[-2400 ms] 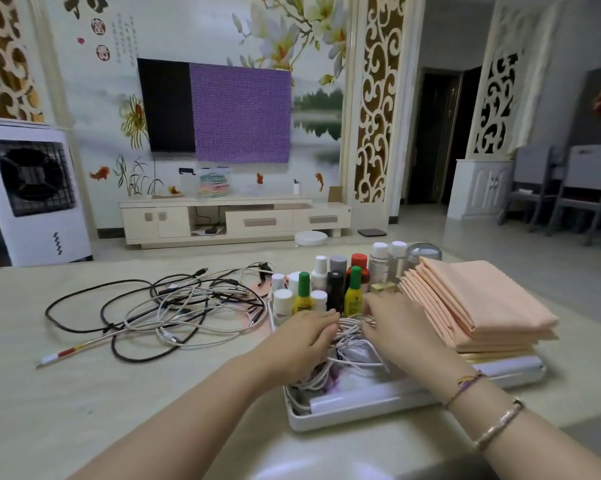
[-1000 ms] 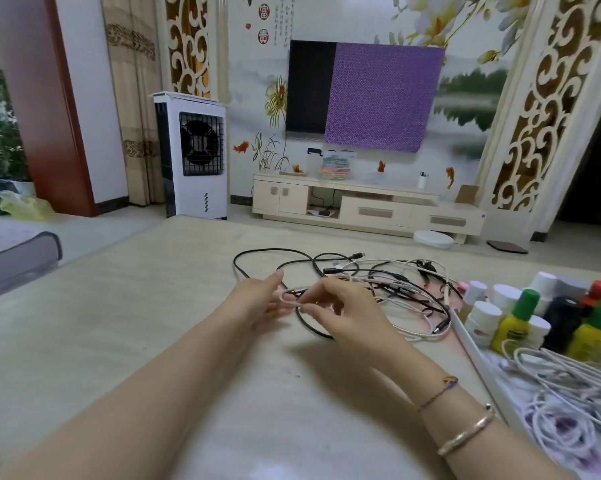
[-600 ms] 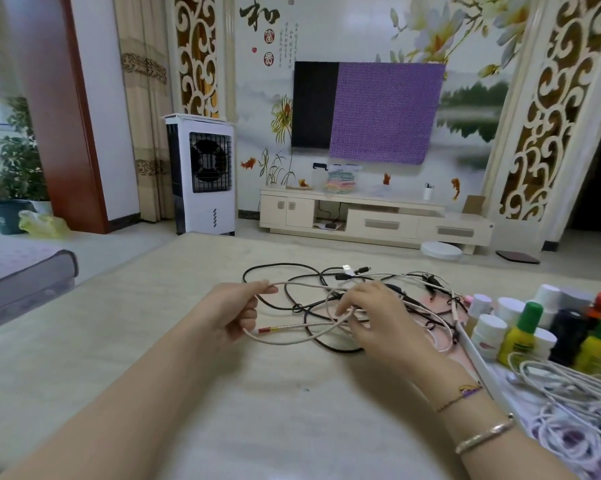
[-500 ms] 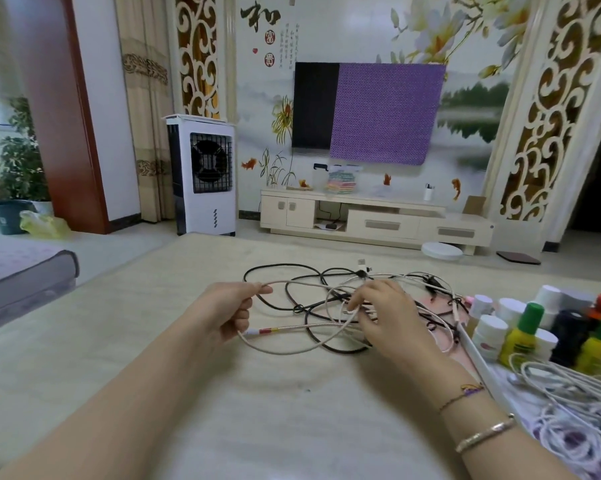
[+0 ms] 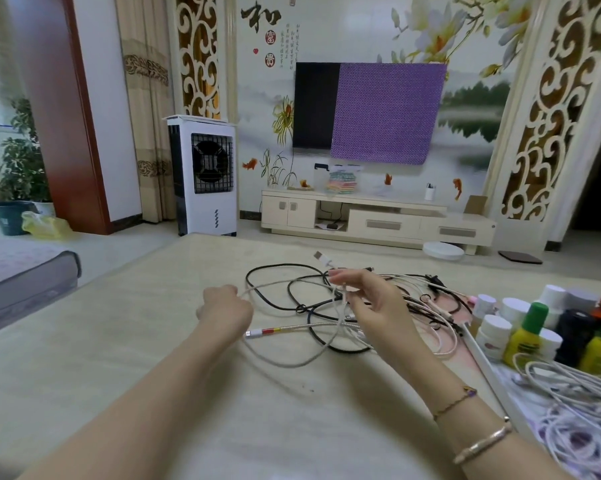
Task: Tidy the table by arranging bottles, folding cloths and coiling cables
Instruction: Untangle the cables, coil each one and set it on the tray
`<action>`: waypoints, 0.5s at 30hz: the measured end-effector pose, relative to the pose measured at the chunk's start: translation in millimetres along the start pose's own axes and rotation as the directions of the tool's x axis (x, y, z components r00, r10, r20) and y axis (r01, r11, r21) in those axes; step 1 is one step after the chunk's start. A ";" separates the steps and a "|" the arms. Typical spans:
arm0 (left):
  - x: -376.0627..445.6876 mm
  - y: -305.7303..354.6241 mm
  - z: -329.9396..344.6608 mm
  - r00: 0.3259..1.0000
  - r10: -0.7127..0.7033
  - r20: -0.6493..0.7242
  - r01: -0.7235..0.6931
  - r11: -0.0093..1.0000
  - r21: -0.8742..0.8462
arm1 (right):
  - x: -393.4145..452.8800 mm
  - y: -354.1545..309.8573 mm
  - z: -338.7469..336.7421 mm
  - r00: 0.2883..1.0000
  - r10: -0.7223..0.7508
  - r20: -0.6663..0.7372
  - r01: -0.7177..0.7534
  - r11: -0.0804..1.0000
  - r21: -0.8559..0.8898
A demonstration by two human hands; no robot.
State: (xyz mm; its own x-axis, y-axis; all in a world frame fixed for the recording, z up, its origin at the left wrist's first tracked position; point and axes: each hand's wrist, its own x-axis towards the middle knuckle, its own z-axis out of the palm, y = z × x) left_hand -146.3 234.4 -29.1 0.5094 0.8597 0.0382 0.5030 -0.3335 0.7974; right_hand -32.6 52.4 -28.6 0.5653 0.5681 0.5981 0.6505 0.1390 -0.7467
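Observation:
A tangle of black and white cables (image 5: 389, 306) lies on the beige table (image 5: 119, 358). My left hand (image 5: 224, 311) is a closed fist gripping a grey-white cable (image 5: 292, 362) whose red-and-yellow banded plug hangs just below it. My right hand (image 5: 371, 299) pinches the same cable higher up, its white USB end (image 5: 323, 258) sticking up above my fingers. Between the hands the cable sags in a loop onto the table. Small bottles (image 5: 531, 332) with white, green, red and black caps stand in a white tray (image 5: 489, 372) at the right.
Coiled white cables (image 5: 576, 410) lie in the tray's near part. A grey cushioned seat (image 5: 25, 282) is beyond the table's left edge. Across the room stand a white air cooler (image 5: 203, 174) and a TV cabinet (image 5: 375, 220).
My hands left the tray and went to the loose cable pile on the left. They picked up the grey-white cable, and my right hand has lifted its USB end higher.

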 end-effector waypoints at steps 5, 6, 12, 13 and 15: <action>-29.4 23.3 1.4 0.965 0.232 0.124 -0.193 0.944 -0.266 | -4.3 -9.5 6.9 0.993 0.028 0.118 -0.057 0.964 0.258; -35.7 27.5 2.6 0.945 0.231 0.231 -0.131 0.916 -0.380 | -5.7 -12.0 8.6 0.990 0.026 0.141 -0.064 0.959 0.277; -42.2 33.0 5.2 0.904 0.185 0.385 0.119 0.757 -0.643 | -13.4 -16.4 25.6 0.956 0.024 0.294 -0.157 0.885 0.438; -41.6 32.9 3.2 0.897 0.182 0.402 0.159 0.717 -0.679 | -13.6 -18.1 27.0 0.950 0.039 0.311 -0.202 0.835 0.512; -38.9 32.3 -4.6 0.891 0.177 0.419 0.241 0.598 -0.764 | -14.3 -22.3 31.6 0.933 0.127 0.337 -0.331 0.668 0.666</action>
State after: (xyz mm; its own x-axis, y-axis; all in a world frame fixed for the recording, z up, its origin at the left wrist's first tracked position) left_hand -153.1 192.0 -2.0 0.8352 0.5445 -0.0773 -0.1102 0.3034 0.9465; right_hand -71.3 66.8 -29.7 0.4387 0.8210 0.3654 -0.0909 0.4451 -0.8909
